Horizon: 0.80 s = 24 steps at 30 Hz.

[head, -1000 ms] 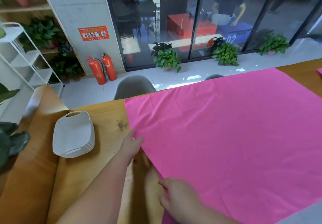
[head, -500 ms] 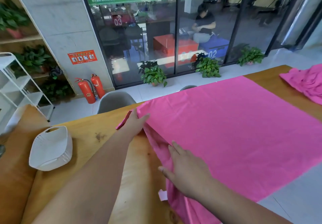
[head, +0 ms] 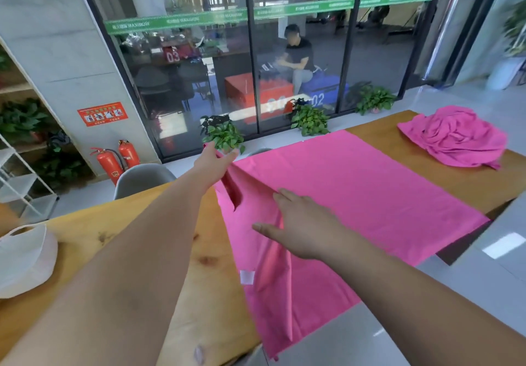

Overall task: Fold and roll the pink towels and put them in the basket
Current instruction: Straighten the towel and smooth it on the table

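My left grip (head: 214, 163): pinching pink towel (head: 370, 195) corner, raised at 11 o'clock. My right grip (head: 301, 227): fingers spread, resting on towel fold.

Pink flat towel (head: 370, 195), pink crumpled towel (head: 455, 138), white basket (head: 22, 263), orange-brown table (head: 79, 232), red extinguishers (head: 109, 163)

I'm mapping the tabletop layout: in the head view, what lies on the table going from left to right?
White basket → spread pink towel → crumpled pink towel pile.
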Each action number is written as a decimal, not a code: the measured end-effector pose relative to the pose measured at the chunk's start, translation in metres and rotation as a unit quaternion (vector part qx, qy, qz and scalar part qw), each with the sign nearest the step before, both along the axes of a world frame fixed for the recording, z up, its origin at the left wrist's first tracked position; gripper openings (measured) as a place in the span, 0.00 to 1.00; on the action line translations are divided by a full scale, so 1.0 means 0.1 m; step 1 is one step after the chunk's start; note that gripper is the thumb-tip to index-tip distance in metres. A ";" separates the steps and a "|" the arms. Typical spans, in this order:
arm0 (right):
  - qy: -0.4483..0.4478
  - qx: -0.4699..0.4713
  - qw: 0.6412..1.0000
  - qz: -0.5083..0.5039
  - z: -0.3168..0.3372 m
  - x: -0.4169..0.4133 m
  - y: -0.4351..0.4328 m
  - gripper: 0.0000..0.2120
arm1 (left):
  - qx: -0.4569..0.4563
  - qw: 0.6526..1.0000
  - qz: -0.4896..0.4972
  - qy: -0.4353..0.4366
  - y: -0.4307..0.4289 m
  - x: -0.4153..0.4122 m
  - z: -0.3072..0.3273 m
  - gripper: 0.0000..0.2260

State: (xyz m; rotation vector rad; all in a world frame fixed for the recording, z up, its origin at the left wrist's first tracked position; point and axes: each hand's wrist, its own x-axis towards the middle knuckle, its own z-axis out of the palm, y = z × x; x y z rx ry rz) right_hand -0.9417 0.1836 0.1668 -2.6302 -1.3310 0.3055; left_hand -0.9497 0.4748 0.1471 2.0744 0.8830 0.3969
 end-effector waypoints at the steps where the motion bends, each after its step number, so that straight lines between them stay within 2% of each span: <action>1: 0.001 0.002 1.000 -0.004 0.03 0.09 -0.09 0.46 | 0.004 1.000 -0.004 0.003 -0.07 0.11 0.02 0.34; 7: 0.007 0.018 0.999 -0.029 0.18 0.64 -0.52 0.47 | 0.023 0.999 -0.037 0.005 -0.40 0.72 0.12 0.22; 13: 0.008 0.022 0.998 -0.052 0.20 1.23 -0.83 0.48 | 0.022 0.998 -0.062 0.006 -0.69 1.46 0.14 0.30; 18: 0.011 0.027 0.997 -0.066 0.13 1.83 -1.06 0.47 | 0.031 0.997 -0.067 -0.004 -0.92 2.19 0.09 0.26; 20: 0.020 0.032 0.997 -0.071 0.09 2.09 -1.15 0.47 | 0.030 0.997 -0.074 -0.010 -1.00 2.51 0.02 0.31; 22: 0.024 0.036 0.996 -0.076 0.04 2.36 -1.25 0.47 | 0.017 0.997 -0.075 -0.010 -1.10 2.85 -0.07 0.46; 24: 0.030 0.034 0.996 -0.079 0.00 2.62 -1.34 0.47 | 0.010 0.997 -0.076 -0.013 -1.21 3.14 -0.15 0.49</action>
